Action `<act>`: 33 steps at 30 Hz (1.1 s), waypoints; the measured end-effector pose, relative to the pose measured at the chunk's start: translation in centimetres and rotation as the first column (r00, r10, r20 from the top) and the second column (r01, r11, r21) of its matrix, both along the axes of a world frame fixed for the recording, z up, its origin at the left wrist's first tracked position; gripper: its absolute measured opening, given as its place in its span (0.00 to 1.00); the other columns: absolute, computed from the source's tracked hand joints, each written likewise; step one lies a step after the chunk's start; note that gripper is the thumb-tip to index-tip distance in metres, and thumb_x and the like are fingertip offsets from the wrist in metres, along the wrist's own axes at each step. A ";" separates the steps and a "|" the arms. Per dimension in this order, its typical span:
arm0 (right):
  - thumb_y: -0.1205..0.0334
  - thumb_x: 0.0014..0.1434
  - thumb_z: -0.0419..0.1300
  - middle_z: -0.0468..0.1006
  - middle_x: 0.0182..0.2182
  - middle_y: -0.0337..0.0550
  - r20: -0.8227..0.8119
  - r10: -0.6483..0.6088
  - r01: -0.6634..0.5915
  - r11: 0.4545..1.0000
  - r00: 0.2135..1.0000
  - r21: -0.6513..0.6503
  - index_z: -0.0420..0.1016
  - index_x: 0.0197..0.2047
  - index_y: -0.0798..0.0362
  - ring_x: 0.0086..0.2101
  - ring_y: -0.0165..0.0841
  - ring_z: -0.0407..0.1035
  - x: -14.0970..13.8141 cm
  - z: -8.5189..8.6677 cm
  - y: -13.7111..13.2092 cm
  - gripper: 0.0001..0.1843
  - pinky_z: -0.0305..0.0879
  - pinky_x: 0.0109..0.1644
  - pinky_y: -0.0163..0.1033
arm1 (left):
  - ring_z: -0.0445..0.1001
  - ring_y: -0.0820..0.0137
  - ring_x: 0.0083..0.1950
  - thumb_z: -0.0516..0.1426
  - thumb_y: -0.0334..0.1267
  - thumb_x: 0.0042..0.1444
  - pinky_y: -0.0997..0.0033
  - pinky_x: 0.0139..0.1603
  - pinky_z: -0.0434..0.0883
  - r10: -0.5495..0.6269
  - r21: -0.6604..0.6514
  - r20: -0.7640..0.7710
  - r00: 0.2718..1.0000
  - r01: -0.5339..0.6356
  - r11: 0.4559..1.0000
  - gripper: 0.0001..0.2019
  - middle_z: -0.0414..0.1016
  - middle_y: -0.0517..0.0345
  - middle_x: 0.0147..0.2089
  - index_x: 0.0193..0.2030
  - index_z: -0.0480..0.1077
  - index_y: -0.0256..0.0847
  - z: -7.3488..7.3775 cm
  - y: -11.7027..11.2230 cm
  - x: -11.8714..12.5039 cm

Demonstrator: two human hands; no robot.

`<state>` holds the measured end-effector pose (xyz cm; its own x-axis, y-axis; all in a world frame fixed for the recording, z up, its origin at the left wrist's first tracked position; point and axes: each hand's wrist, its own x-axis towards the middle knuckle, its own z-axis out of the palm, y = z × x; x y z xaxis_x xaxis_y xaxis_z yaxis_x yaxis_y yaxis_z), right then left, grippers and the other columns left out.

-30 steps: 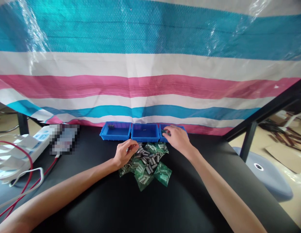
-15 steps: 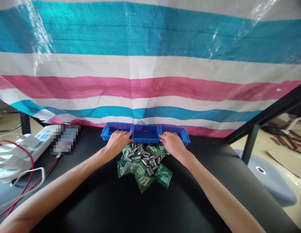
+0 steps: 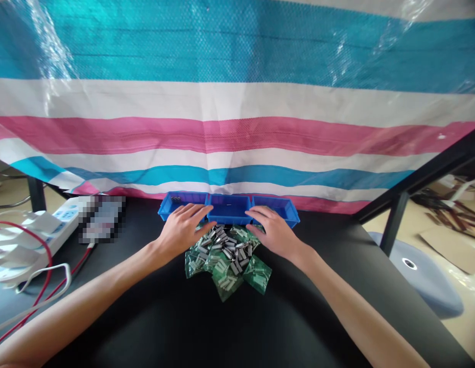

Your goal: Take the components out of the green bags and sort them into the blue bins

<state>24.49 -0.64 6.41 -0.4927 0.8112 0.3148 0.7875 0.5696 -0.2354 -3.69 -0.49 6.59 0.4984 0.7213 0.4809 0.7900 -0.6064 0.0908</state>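
My left hand (image 3: 186,227) is open, fingers stretched, in front of the left blue bin (image 3: 164,207) and at the left edge of the pile. Opposite it, my right hand (image 3: 274,230) is also open, by the right blue bin (image 3: 293,217). Neither holds anything. Between them stands the middle blue bin (image 3: 230,217), with a thin light mark on its floor. A few small rings lie in the left bin's back corner. Below the hands is a heap of small silvery metal pieces (image 3: 237,250) among green plastic bags (image 3: 257,274) with similar pieces inside.
On the left lie a white power strip (image 3: 65,217) with plugs, red and white cables (image 3: 51,255), and a blurred-out device (image 3: 103,217). A striped sheet (image 3: 222,102) hangs behind the bins. Right of the black table (image 3: 207,332) are a metal frame (image 3: 394,222) and a grey stool (image 3: 425,276).
Both hands have come off the bins' front edges and moved a little nearer to me, fingers more stretched. The bins and pile look the same; the view has shifted slightly.
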 end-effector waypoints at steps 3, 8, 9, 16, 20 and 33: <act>0.48 0.65 0.54 0.59 0.65 0.52 -0.002 0.140 -0.140 0.990 0.990 -0.016 0.59 0.67 0.51 0.63 0.45 0.55 0.4 -1.6 -2.8 0.31 0.57 0.64 0.53 | 0.65 0.57 0.64 0.52 0.53 0.62 0.56 0.63 0.63 -0.211 -0.175 -0.049 0.976 0.200 0.964 0.30 0.65 0.47 0.64 0.68 0.56 0.45 -0.8 -1.6 -1.1; 0.36 0.51 0.63 0.37 0.71 0.54 0.158 0.290 -0.278 0.956 0.944 -0.093 0.38 0.72 0.53 0.68 0.51 0.34 0.5 -5.3 -6.1 0.58 0.42 0.70 0.58 | 0.45 0.46 0.73 0.54 0.69 0.48 0.46 0.69 0.50 -0.295 -0.318 -0.146 0.944 0.237 0.918 0.53 0.37 0.44 0.75 0.73 0.36 0.46 -4.7 -3.1 -1.8; 0.36 0.52 0.63 0.36 0.71 0.54 0.168 0.288 -0.276 0.957 0.943 -0.095 0.37 0.73 0.53 0.69 0.50 0.33 0.4 -5.8 -6.3 0.58 0.42 0.70 0.58 | 0.43 0.45 0.73 0.53 0.71 0.47 0.45 0.70 0.48 -0.288 -0.329 -0.156 0.945 0.225 0.917 0.55 0.36 0.44 0.75 0.73 0.34 0.45 -5.3 -3.4 -1.6; 0.38 0.59 0.56 0.36 0.71 0.55 0.178 0.211 -0.197 0.976 0.961 -0.091 0.35 0.73 0.54 0.69 0.49 0.33 -0.5 -6.6 -5.3 0.51 0.43 0.70 0.57 | 0.38 0.47 0.74 0.48 0.70 0.52 0.42 0.71 0.41 -0.201 -0.295 -0.191 0.961 0.139 0.945 0.51 0.37 0.45 0.75 0.73 0.34 0.43 -6.9 -4.5 0.2; 0.42 0.63 0.54 0.37 0.71 0.55 0.182 0.162 -0.153 0.986 0.970 -0.066 0.36 0.73 0.55 0.69 0.49 0.33 -0.9 -6.9 -4.9 0.46 0.45 0.70 0.56 | 0.39 0.50 0.74 0.47 0.66 0.56 0.44 0.71 0.43 -0.145 -0.293 -0.184 0.972 0.087 0.952 0.46 0.38 0.46 0.75 0.73 0.35 0.42 -7.0 -4.6 0.6; 0.48 0.68 0.48 0.49 0.69 0.56 0.131 0.121 -0.122 0.993 0.984 -0.005 0.48 0.70 0.59 0.68 0.46 0.42 -1.3 -6.7 -4.2 0.35 0.49 0.69 0.56 | 0.40 0.50 0.74 0.50 0.65 0.56 0.45 0.71 0.44 -0.128 -0.319 -0.107 0.986 0.088 0.944 0.47 0.37 0.45 0.75 0.73 0.34 0.42 -6.7 -4.6 0.7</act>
<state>23.17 -4.83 -0.25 -0.6246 0.7421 0.2431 0.7364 0.6634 -0.1329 -2.97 -5.10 -0.15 0.6230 0.7636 0.1695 0.7386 -0.6457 0.1939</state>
